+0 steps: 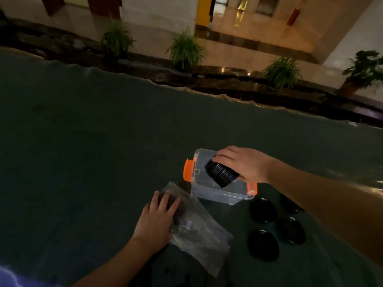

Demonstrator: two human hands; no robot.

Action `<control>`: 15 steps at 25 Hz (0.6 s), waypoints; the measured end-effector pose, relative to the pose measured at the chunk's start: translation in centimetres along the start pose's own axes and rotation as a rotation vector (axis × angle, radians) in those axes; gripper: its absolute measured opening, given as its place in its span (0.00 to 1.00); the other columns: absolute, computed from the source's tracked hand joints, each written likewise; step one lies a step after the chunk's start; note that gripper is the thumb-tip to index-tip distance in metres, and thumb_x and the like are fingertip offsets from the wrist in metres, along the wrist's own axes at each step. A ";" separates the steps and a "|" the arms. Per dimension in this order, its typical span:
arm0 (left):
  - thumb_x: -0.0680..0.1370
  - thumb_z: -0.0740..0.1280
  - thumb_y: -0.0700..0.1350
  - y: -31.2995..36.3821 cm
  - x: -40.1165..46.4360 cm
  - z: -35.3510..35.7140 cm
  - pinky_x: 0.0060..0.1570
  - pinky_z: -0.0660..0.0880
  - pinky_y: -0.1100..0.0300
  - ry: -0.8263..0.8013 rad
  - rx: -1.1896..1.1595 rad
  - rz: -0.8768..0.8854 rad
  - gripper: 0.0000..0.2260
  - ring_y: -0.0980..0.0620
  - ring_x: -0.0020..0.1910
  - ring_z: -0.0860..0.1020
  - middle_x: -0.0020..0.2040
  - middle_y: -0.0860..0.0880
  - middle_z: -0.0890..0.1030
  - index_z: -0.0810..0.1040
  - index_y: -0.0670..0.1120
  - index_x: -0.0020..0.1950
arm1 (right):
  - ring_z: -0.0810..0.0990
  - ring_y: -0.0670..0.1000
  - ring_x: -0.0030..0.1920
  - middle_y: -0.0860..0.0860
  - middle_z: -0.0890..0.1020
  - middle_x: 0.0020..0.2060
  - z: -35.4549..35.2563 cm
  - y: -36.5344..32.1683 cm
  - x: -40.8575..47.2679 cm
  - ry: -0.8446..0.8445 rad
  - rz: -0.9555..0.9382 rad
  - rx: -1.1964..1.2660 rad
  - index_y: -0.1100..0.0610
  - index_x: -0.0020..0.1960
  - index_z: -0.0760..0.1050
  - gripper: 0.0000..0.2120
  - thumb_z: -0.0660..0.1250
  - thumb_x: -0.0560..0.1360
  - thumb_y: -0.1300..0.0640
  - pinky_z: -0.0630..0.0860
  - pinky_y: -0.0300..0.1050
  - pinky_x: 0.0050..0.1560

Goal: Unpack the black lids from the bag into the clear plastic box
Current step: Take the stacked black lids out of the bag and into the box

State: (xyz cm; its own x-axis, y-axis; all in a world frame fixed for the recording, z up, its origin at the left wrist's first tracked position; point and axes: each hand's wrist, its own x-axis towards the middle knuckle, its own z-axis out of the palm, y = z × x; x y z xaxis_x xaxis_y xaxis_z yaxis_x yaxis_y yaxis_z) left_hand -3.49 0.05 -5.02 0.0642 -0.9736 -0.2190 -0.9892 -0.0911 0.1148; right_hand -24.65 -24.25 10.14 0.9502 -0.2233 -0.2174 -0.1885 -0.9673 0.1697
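My right hand (245, 163) grips a stack of black lids (220, 172), held tilted just above and partly inside the clear plastic box (207, 188), which has orange latches on two sides. The clear plastic bag (199, 226) lies on the dark table in front of the box, with dark shapes still inside it. My left hand (158, 218) rests flat on the bag's left end, fingers spread, pressing on it.
Several black round lids (263, 210) lie loose on the dark tablecloth (83, 162) right of the box, under my right forearm. Beyond the table's far edge are potted plants (186, 50) along a dark ledge and a shiny floor.
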 end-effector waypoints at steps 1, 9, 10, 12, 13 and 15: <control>0.77 0.63 0.63 0.1 -0.1 0.0 0.75 0.57 0.41 0.003 0.003 -0.014 0.40 0.36 0.80 0.45 0.83 0.43 0.47 0.43 0.55 0.81 | 0.73 0.55 0.66 0.53 0.73 0.70 0.9 0.3 0.6 -0.024 -0.007 0.002 0.51 0.76 0.60 0.44 0.81 0.67 0.54 0.76 0.53 0.64; 0.76 0.63 0.63 1.8 -1.4 1.4 0.74 0.60 0.43 0.004 -0.033 -0.184 0.40 0.37 0.81 0.47 0.83 0.45 0.49 0.46 0.56 0.81 | 0.68 0.52 0.70 0.49 0.67 0.73 6.9 2.2 4.9 -0.154 -0.093 0.042 0.48 0.76 0.60 0.40 0.76 0.70 0.61 0.74 0.53 0.65; 0.76 0.63 0.64 2.1 -1.6 1.5 0.73 0.61 0.42 0.000 -0.040 -0.202 0.40 0.37 0.80 0.48 0.83 0.45 0.51 0.47 0.55 0.81 | 0.68 0.53 0.70 0.49 0.65 0.74 7.5 2.3 5.3 -0.163 -0.109 0.029 0.47 0.76 0.59 0.41 0.75 0.71 0.62 0.75 0.54 0.64; 0.75 0.65 0.65 2.5 -2.0 1.4 0.70 0.66 0.41 0.000 -0.051 -0.225 0.39 0.36 0.80 0.54 0.82 0.43 0.56 0.53 0.55 0.81 | 0.70 0.55 0.68 0.50 0.63 0.74 8.5 2.3 6.0 -0.178 -0.135 0.013 0.43 0.77 0.57 0.41 0.73 0.71 0.65 0.77 0.55 0.60; 0.74 0.66 0.65 2.7 -2.2 1.4 0.69 0.68 0.41 0.000 -0.052 -0.232 0.39 0.35 0.79 0.57 0.81 0.43 0.59 0.56 0.55 0.80 | 0.70 0.56 0.67 0.50 0.63 0.74 9.0 2.2 6.3 -0.181 -0.151 0.012 0.42 0.77 0.56 0.42 0.71 0.72 0.65 0.77 0.55 0.58; 0.72 0.68 0.64 2.9 -2.4 1.3 0.67 0.71 0.41 -0.002 -0.046 -0.249 0.39 0.35 0.78 0.60 0.80 0.43 0.62 0.59 0.54 0.80 | 0.71 0.57 0.66 0.51 0.62 0.73 9.9 1.9 6.9 -0.182 -0.182 0.020 0.41 0.77 0.55 0.42 0.71 0.72 0.65 0.78 0.55 0.56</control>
State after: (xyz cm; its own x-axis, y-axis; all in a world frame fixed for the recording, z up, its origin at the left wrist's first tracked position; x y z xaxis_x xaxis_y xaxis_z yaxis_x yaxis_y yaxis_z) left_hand -6.66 2.39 -5.47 0.3045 -0.9196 -0.2482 -0.9360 -0.3372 0.1008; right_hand -20.94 -28.78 -0.51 0.9092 -0.0611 -0.4120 -0.0247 -0.9953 0.0932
